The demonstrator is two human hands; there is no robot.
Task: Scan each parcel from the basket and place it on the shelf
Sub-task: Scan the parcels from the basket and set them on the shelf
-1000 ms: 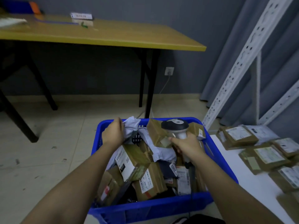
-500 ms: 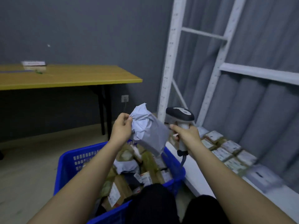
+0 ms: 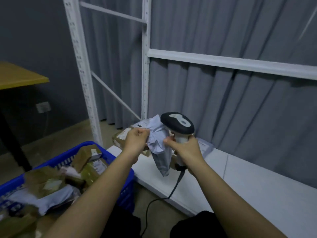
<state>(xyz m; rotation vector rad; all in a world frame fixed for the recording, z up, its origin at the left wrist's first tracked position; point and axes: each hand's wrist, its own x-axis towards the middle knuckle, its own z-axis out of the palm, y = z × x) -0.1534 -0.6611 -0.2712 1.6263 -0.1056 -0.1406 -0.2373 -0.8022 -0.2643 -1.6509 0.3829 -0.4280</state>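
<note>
Grey parcel (image 3: 159, 145) now over shelf (image 3: 240, 177), off basket (image 3: 127, 176).

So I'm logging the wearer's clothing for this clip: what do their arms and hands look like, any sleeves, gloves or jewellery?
Both forearms are bare as far up as the frame shows, with no sleeve in view. The left hand and right hand wear no gloves, and no ring, watch or wristband shows on either. Nothing is marked on the arms. Dark clothing covers the knees at the bottom edge.
</note>
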